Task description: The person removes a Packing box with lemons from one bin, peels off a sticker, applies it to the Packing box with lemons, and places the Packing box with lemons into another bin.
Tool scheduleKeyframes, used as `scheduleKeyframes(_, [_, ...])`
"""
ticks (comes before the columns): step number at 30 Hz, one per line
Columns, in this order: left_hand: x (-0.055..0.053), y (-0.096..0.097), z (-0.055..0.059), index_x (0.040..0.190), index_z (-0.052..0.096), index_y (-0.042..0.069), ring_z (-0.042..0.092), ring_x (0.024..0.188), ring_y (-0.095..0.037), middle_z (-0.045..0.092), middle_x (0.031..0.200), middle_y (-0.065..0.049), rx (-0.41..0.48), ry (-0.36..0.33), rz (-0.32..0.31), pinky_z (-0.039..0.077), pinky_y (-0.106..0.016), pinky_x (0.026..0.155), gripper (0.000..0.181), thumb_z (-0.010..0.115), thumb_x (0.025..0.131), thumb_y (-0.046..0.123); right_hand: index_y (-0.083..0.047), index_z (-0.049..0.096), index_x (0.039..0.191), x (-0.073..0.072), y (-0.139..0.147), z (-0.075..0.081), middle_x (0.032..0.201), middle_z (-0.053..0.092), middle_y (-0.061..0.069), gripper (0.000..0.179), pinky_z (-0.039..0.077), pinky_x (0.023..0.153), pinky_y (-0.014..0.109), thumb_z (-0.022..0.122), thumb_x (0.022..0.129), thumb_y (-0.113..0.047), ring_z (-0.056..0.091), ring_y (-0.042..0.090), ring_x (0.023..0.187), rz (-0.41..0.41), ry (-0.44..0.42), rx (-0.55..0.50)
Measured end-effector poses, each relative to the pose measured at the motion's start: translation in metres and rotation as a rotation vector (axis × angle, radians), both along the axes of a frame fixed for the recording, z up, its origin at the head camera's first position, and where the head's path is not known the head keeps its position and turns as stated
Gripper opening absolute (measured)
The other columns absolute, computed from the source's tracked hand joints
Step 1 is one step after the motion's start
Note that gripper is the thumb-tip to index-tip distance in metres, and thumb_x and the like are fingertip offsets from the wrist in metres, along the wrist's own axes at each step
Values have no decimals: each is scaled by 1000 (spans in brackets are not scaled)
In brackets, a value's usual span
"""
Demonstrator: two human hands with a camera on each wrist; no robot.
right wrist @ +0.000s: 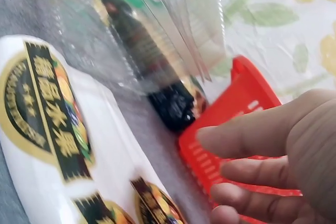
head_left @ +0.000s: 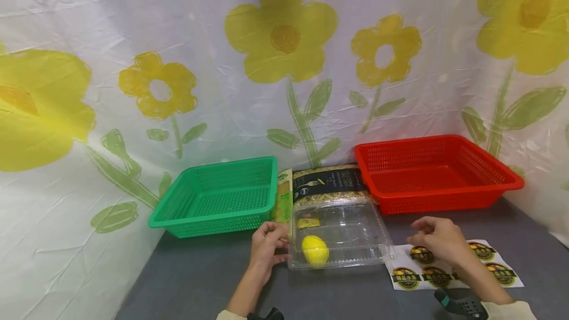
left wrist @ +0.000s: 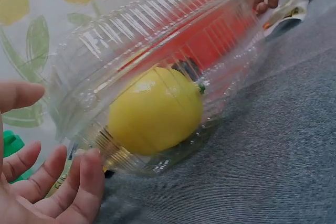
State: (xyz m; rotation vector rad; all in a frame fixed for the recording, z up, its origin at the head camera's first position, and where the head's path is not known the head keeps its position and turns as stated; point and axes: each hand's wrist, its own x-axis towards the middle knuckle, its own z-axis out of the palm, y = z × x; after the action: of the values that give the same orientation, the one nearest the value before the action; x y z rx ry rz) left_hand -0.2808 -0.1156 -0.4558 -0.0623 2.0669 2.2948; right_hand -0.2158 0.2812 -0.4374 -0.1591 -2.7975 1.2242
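A clear plastic clamshell box point(head_left: 355, 241) stands on the table with a yellow lemon point(head_left: 315, 250) inside, seen through its wall. My left hand point(head_left: 268, 248) is at the box's left side, fingers loosely bent. In the left wrist view its fingertips point(left wrist: 90, 162) come right up to the box's near corner, gripping nothing. To the right, my right hand point(head_left: 440, 241) hovers over a white sheet of round fruit stickers point(head_left: 437, 278). The right wrist view has its fingers point(right wrist: 236, 137) relaxed and spread, with nothing between them.
A green basket point(head_left: 213, 221) stands back left and a red basket point(head_left: 444, 194) back right. Between them, behind the box, lie a dark-labelled pasta bag point(head_left: 329, 181) and a green packet point(head_left: 283, 196). A flower-printed curtain point(head_left: 213, 112) hangs behind the grey table point(head_left: 338, 295).
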Motion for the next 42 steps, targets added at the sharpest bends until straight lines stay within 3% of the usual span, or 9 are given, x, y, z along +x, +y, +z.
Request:
scheduleKeyframes(8, [0,1,-7,106,56,10,62,68,-17,62,87,-5,99,-36,-68,57,-35,54,29,75,90,24,-3,68,101,0,9,-1,81,61,1,49,41,66,33,93,67,-27,54,18,76,42,-28,134])
scheduleKeyframes(14, [-1,2,-16,117,53,5,59,68,-14,62,86,-2,202,-41,-117,55,-33,57,30,69,92,12,-3,65,99,-2,12,-4,85,63,4,56,46,68,38,97,58,-24,58,21,80,79,-66,216])
scheduleKeyframes(26, [0,0,-19,117,57,4,60,70,-14,61,91,-3,231,-46,-150,57,-33,62,28,68,93,10,4,66,99,-3,15,-7,89,64,10,67,49,72,44,100,55,-34,59,28,84,39,-109,258])
scheduleKeyframes(42, [2,-2,-18,121,60,1,60,71,-13,64,85,-2,242,-55,-158,56,-30,63,31,70,94,11,-5,67,86,-2,12,-9,82,64,6,48,45,69,41,98,59,-29,57,26,80,45,-92,278])
